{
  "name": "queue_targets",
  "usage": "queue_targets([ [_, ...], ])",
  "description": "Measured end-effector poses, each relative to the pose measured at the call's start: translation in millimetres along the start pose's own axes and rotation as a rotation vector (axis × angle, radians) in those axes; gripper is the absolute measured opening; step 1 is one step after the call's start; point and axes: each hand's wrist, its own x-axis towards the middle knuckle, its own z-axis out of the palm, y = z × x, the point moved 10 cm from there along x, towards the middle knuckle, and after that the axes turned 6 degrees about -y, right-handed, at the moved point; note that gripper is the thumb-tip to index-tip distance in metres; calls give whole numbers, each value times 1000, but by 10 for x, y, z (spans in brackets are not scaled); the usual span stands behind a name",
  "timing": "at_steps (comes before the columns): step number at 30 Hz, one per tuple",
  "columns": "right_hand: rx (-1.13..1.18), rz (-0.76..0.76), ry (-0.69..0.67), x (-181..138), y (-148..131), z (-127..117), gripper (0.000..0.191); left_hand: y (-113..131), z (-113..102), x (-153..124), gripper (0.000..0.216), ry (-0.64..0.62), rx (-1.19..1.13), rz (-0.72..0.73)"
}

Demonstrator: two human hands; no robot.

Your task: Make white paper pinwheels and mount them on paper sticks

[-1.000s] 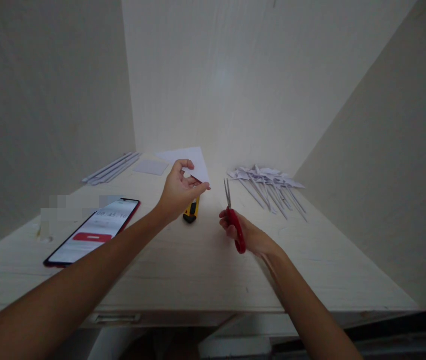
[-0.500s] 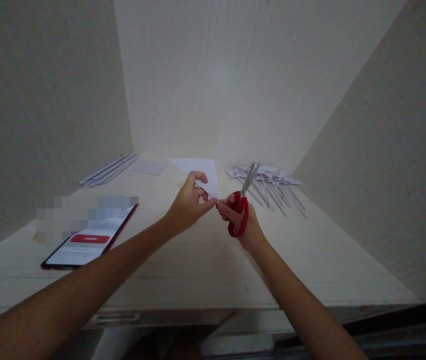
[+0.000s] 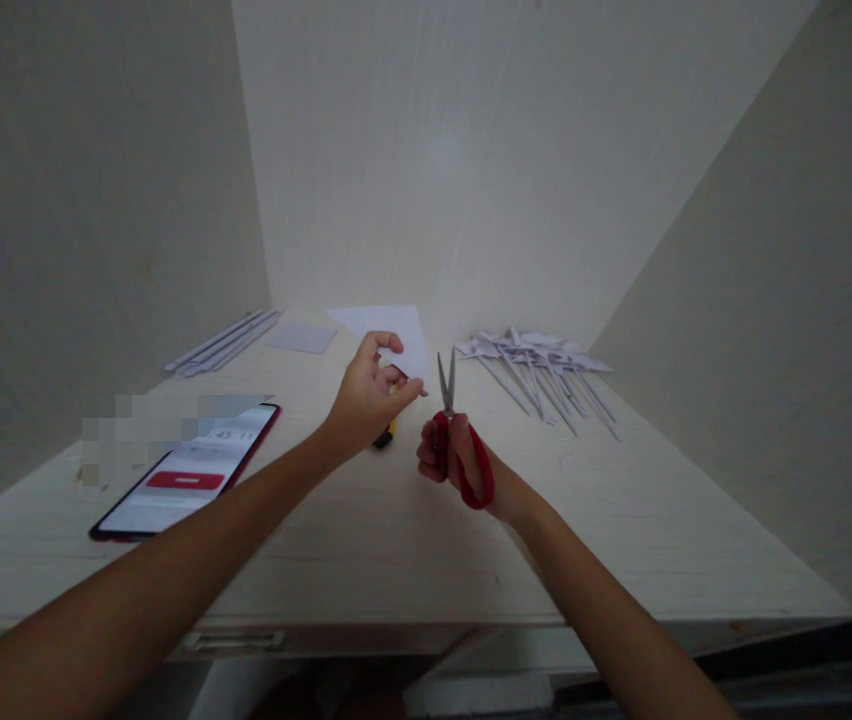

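Note:
My left hand (image 3: 375, 392) pinches the near corner of a white sheet of paper (image 3: 405, 328) between thumb and finger; the sheet slants up and away behind the hand. Just to the right, my right hand (image 3: 463, 455) is closed round the red handles of a pair of scissors (image 3: 444, 382). Their metal blades point up and away from me, slightly parted, apart from the paper. Under my left hand, partly hidden, lies a small black and yellow object (image 3: 385, 436) on the table.
Several white paper pinwheel-like pieces on sticks (image 3: 538, 360) lie in a heap at the back right. Rolled paper sticks (image 3: 223, 342) and a small paper piece (image 3: 301, 338) are at the back left. A phone (image 3: 190, 480) with a lit screen lies by my left forearm on the white table (image 3: 366, 560).
My right hand has drawn away from the paper corner and down, turning the scissors upright with the blades a little wider apart. My left hand and the paper have shifted slightly left.

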Motion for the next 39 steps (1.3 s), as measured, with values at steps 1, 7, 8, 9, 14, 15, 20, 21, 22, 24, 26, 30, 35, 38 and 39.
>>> queue_targets([
  [1,-16,21,-34,-10,20,46,51,7,4,1,40,-2,-12,2],
  [7,-94,63,-91,-53,4,142,53,-22,50,-14,45,-25,-25,-17],
  [8,-102,65,-97,-54,1,146,53,-25,46,-18,45,-17,-26,-18],
  [9,-111,65,-102,-54,-1,150,53,-23,42,-20,45,-7,-29,-15],
  [14,-143,65,-118,-44,20,167,52,-6,3,-30,45,50,-12,14],
  [15,-137,65,-117,-42,24,172,51,-6,-4,-31,45,58,-8,20],
  [20,-120,67,-100,-42,21,185,49,-15,4,-30,45,48,-25,33],
  [21,-120,69,-96,-43,19,184,50,-22,5,-31,45,47,-24,25],
  [22,-123,72,-94,-44,18,182,50,-29,3,-32,45,49,-22,16],
  [24,-135,80,-90,-45,21,173,51,-31,-1,-36,45,54,-16,7],
  [26,-161,88,-91,-45,29,164,51,-26,2,-40,45,52,-11,7],
  [30,-197,75,-94,-37,39,146,51,-28,18,-41,45,35,-11,8],
  [35,-219,72,-85,-31,55,126,52,-44,22,-37,45,26,-19,-7],
  [38,-223,68,-86,-30,60,119,51,-48,28,-35,45,22,-25,-14],
  [39,-222,69,-84,-29,64,114,51,-49,28,-34,45,23,-24,-16],
])
